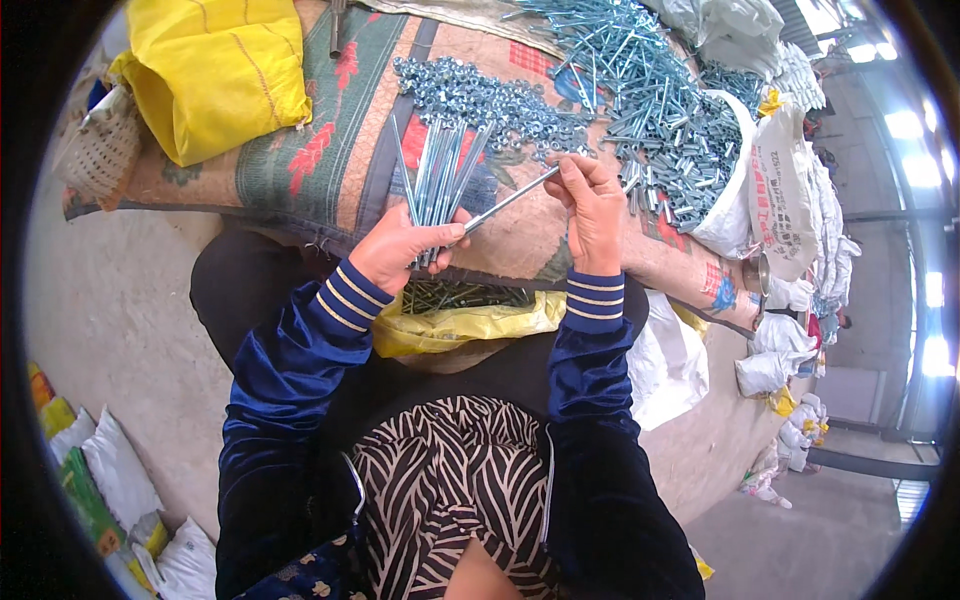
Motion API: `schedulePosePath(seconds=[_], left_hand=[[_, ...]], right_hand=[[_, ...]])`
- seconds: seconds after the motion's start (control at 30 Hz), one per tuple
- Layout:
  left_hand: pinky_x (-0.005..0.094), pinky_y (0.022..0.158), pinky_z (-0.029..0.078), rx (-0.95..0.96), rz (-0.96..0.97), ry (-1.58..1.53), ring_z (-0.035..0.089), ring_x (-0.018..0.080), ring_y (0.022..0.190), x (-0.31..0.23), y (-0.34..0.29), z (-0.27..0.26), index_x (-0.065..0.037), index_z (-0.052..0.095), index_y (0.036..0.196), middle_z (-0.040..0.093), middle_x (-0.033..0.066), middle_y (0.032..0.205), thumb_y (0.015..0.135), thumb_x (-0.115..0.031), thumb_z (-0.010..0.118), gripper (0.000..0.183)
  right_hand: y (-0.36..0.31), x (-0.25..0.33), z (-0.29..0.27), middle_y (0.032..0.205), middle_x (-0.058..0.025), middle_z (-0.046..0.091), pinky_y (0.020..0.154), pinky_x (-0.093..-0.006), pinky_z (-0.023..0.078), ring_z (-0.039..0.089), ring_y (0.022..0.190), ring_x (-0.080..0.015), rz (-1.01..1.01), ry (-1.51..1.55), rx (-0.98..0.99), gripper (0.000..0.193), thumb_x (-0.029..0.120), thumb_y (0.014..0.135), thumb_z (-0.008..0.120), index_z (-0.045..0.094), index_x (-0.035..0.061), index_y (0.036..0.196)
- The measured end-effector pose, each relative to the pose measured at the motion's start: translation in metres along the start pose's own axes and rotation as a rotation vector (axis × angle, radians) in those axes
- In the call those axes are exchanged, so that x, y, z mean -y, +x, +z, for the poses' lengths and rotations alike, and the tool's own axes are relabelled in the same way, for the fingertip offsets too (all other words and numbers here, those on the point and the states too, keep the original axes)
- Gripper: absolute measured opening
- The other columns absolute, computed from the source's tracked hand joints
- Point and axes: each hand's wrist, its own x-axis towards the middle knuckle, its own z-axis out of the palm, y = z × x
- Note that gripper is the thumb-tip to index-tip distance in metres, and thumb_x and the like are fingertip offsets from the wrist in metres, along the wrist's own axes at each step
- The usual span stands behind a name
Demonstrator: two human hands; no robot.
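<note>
My left hand (405, 243) is closed round a bundle of thin, shiny metal rods (436, 175), which fan out upward above the fingers. One metal rod (512, 200) slants away from the bundle, its lower end by my left thumb. At its upper end, my right hand (594, 215) pinches it between thumb and fingertips. Whether a small part sits on that tip is hidden by the fingers. Just beyond both hands, a heap of small metal nuts (480, 100) lies on the patterned cloth (540, 235) of the work surface.
Loose long rods (620, 50) are piled at the far right. Short metal sleeves (685, 170) spill from a white sack (740, 185). A yellow bag (215, 75) lies far left. Between my knees, an opened yellow sack (465, 340) holds more rods. White sacks (120, 465) line the floor.
</note>
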Motion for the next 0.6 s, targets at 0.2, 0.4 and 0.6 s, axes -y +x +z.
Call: schedulePosePath(seconds=[0.2, 0.4, 0.6], left_hand=[[0.0205, 0.047, 0.038, -0.027, 0.005, -0.004, 0.052, 0.0079, 0.055, 0.003, -0.002, 0.001, -0.004, 0.060, 0.099, 0.061, 0.0031, 0.079, 0.085, -0.017, 0.066, 0.020], [0.0218, 0.048, 0.038, -0.049, 0.086, -0.087, 0.052, 0.0087, 0.056, 0.004, 0.000, 0.002, -0.004, 0.060, 0.099, 0.061, 0.0030, 0.079, 0.085, -0.016, 0.065, 0.019], [0.0228, 0.048, 0.038, -0.120, 0.276, 0.040, 0.051, 0.0096, 0.056, -0.026, -0.005, 0.013, -0.004, 0.057, 0.100, 0.059, 0.0032, 0.077, 0.086, -0.012, 0.060, 0.017]], right_hand=[[-0.015, 0.001, 0.015, 0.088, -0.0122, 0.068, 0.070, -0.0258, 0.056, 0.066, 0.076, -0.0164, -0.067, 0.043, -0.055, 0.015, 0.006, 0.087, 0.065, 0.063, -0.0045, 0.098], [-0.010, 0.005, 0.037, 0.091, -0.0101, 0.068, 0.072, -0.0252, 0.050, 0.065, 0.079, -0.0169, -0.710, -0.763, -0.204, 0.014, 0.010, 0.087, 0.065, 0.068, 0.0010, 0.096], [0.065, -0.022, 0.029, 0.081, -0.0183, 0.065, 0.069, -0.0433, 0.048, 0.062, 0.076, -0.0337, -0.472, -1.239, -0.200, 0.027, 0.029, 0.080, 0.065, 0.067, 0.0024, 0.082]])
